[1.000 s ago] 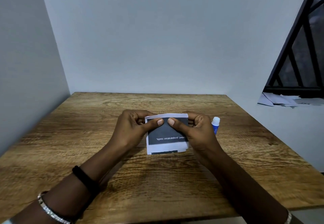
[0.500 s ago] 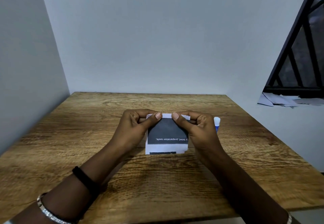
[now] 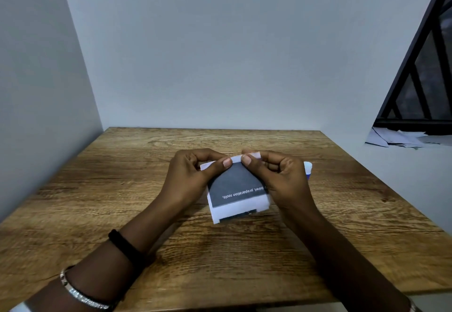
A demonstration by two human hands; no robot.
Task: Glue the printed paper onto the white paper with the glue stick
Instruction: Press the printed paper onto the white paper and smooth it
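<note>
Both hands pinched the top edge of the papers, the left hand (image 3: 193,177) and right hand (image 3: 281,179) thumbs nearly meeting at 12 o'clock of the sheet. The printed paper (image 3: 236,189) lay dark-side-up on the white paper (image 3: 220,215), held just above the counter (image 3: 122,189). Gluing looked done and only pressing the edges remained. The glue stick (image 3: 308,168) stood at 3 o'clock, behind the right hand.
</note>
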